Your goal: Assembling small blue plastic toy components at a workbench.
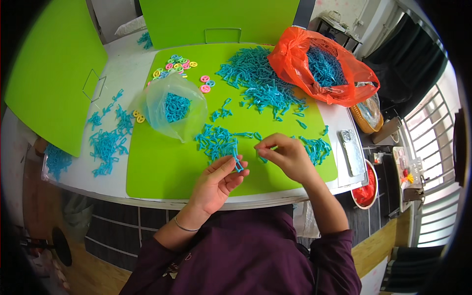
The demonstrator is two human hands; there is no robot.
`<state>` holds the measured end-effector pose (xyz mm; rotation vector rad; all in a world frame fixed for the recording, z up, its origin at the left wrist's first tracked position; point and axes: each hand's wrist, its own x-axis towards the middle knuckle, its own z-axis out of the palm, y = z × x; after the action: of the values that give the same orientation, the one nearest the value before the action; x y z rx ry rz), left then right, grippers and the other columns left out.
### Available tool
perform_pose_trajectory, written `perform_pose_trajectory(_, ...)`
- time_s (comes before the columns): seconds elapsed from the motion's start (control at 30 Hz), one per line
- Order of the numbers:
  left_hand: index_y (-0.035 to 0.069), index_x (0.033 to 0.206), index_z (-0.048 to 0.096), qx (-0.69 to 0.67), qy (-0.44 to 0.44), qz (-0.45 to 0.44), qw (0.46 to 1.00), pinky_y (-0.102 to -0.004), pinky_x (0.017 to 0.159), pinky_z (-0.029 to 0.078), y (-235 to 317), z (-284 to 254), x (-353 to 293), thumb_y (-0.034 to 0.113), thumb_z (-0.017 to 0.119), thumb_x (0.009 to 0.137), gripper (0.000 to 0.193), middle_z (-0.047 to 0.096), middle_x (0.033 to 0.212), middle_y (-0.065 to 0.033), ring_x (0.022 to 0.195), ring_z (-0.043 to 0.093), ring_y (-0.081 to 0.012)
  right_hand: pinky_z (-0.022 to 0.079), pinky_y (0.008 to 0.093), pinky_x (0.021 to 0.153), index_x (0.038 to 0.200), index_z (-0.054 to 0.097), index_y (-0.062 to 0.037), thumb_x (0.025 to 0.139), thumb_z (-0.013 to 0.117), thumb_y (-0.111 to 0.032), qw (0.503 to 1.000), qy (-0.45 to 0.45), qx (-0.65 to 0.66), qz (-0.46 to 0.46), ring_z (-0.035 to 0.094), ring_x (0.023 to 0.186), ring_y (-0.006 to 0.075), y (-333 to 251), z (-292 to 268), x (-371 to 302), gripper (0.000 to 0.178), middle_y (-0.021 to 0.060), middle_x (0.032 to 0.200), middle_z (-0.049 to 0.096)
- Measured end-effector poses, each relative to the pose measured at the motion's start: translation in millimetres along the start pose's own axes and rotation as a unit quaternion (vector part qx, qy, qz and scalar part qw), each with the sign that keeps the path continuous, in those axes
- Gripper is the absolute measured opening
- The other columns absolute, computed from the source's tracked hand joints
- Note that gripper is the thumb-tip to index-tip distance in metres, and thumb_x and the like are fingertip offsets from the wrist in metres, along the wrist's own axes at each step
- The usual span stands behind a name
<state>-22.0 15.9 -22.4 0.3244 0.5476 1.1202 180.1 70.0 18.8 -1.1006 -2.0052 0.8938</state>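
Note:
Between the thumb and fingers of my left hand (215, 186) is a light-blue plastic clip (238, 166), held upright over the near part of the green mat (162, 172). Just to its right, my right hand (291, 158) pinches a small blue plastic piece (263, 159), mostly covered by the fingers. The two hands are close but apart. Behind them lies a loose heap of joined blue clips (211, 140). A smaller pile of blue pieces (317, 150) sits beyond my right wrist, and a large heap of teal pieces (250, 66) spreads farther back.
A translucent bag (196, 101) holds blue pieces; coloured plastic rings (205, 89) lie behind it. At the back right stands an open red bag (290, 54) of blue pieces. A phone (350, 152) lies at the right edge. More blue clips (105, 150) cover the left side. Green panels (54, 64) stand around.

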Motion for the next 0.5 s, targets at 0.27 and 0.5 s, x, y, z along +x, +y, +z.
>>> perform_pose_trajectory(0.27, 0.006, 0.103, 0.063, 0.075, -0.008, 0.051, 0.996, -0.0270, 0.078, 0.051, -16.5, 6.8, 6.1, 0.011, 0.057, 0.088, 0.017, 0.065, 0.099, -0.0066, 0.089, 0.062, -0.0153, 0.050, 0.0263, 0.067, 0.093, 0.060, 0.0033, 0.085, 0.060, -0.005, 0.854, -0.010, 0.497, 0.156, 0.060, 0.073, 0.0142, -9.3, 21.6, -35.9, 0.011, 0.0083, 0.082, 0.063)
perform_pose_trajectory(0.5, 0.005, 0.101, 0.065, 0.099, -0.037, 0.071, 0.992, -0.0272, 0.078, 0.051, -20.1, 3.1, 5.7, 0.009, 0.056, 0.088, 0.016, 0.065, 0.099, -0.0071, 0.088, 0.062, -0.0149, 0.050, 0.0251, 0.066, 0.093, 0.061, 0.0043, 0.084, 0.061, -0.005, 0.857, -0.004, 0.485, 0.173, 0.060, 0.069, 0.0139, -7.8, 23.2, -34.0, 0.013, 0.0085, 0.080, 0.064)
